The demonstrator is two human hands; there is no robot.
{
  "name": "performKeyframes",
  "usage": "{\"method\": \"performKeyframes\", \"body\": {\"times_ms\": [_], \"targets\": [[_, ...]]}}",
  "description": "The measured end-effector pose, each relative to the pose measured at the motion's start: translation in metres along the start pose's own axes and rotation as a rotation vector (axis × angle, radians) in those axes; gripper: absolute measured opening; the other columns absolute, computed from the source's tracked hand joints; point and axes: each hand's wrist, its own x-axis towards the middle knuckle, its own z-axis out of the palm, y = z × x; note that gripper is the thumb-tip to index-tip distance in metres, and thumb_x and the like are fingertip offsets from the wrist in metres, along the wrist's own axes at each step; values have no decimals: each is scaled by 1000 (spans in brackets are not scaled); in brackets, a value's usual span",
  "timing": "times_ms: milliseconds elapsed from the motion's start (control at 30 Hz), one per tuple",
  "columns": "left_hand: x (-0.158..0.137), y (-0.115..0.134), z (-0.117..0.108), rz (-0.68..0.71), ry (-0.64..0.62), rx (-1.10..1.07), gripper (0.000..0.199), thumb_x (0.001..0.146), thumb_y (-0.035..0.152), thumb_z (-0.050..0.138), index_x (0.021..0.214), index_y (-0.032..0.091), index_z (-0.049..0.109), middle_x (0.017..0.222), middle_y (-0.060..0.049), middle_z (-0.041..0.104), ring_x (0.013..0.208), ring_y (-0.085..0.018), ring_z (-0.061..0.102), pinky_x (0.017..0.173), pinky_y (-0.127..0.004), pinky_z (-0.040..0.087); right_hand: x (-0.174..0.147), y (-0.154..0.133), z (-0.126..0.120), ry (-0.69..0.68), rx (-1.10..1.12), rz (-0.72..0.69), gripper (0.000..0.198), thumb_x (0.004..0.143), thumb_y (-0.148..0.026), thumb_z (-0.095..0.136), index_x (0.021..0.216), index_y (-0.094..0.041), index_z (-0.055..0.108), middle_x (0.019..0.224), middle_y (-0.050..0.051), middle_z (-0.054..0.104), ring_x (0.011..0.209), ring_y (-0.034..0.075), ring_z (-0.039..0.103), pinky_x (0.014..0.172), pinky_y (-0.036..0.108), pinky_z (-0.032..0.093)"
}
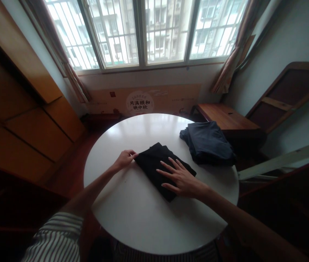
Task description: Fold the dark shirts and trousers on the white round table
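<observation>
A folded black garment (154, 163) lies at an angle on the round white table (132, 225); its exact kind does not show. My left hand (125, 159) pinches the garment's left corner between thumb and fingers. Spread flat over the garment's right part is my right hand (180, 178), palm down with the fingers apart, holding nothing. To the right, near the table's far edge, sits a stack of folded dark clothes (209, 143), apart from both hands.
A low wooden table (225, 116) stands beyond the white table at the right, with a framed wooden panel (288, 94) leaning by the wall. Wooden cabinets (34, 134) line the left side. Barred windows (165, 32) and a printed board (165, 96) are ahead.
</observation>
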Motion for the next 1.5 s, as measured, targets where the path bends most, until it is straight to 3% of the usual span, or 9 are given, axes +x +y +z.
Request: {"method": "performKeyframes", "body": {"times_ms": [200,333,567,767,867,967,1167,1300,1500], "targets": [[12,38,17,267,92,236,25,92,27,52,104,18,73,107,-11,71,103,-25,65,95,-37,49,-19,-7,8,-7,13,53,62,96,-58,47,152,-33,37,162,6,23,149,37,11,117,60,20],[34,68,52,565,-189,285,39,100,36,41,133,25,58,137,-9,60,132,-22,50,115,-43,31,-20,-8,13,-7,7,62,60,97,-57,45,151,-32,38,163,7,21,150,36,8,117,61,17],[86,71,76,417,-288,374,48,102,47,30,144,29,46,148,-10,50,142,-26,37,116,-57,20,-34,-21,15,-1,29,74,69,94,-62,49,153,-29,35,162,11,22,150,36,10,117,60,20],[79,59,52,124,-50,270,64,92,59,50,130,8,56,124,-23,64,119,-32,59,98,-39,45,-34,-15,6,268,96,193,44,96,-44,51,131,-19,60,136,16,58,131,31,49,111,52,38],[73,51,35,-31,-152,123,77,66,70,72,113,10,66,88,-13,73,85,-28,69,71,-30,51,-23,11,-4,486,111,322,35,92,-39,58,120,-18,64,121,16,63,117,31,58,103,52,46],[70,53,28,-102,-327,1,58,55,66,80,80,15,72,66,-5,69,66,-24,66,56,-28,47,-3,43,-12,411,266,420,52,81,-47,72,122,-17,61,116,16,64,110,31,62,96,50,51],[55,88,20,274,-353,-262,45,71,44,76,106,18,66,96,-4,72,85,-22,66,72,-28,51,36,84,-24,195,720,480,86,59,-45,88,132,-14,53,127,19,60,112,28,61,90,41,53],[36,126,1,429,-340,-186,42,80,42,71,114,20,61,93,-3,71,82,-20,65,71,-27,51,37,83,-39,147,928,287,65,59,-46,85,113,-17,65,107,6,69,103,25,63,90,41,53],[38,176,-18,623,-115,-196,47,78,43,77,116,20,62,93,-3,72,85,-19,67,80,-30,51,16,53,-57,296,1062,423,44,65,-48,81,98,-20,72,96,3,72,95,26,66,91,45,54]]}}
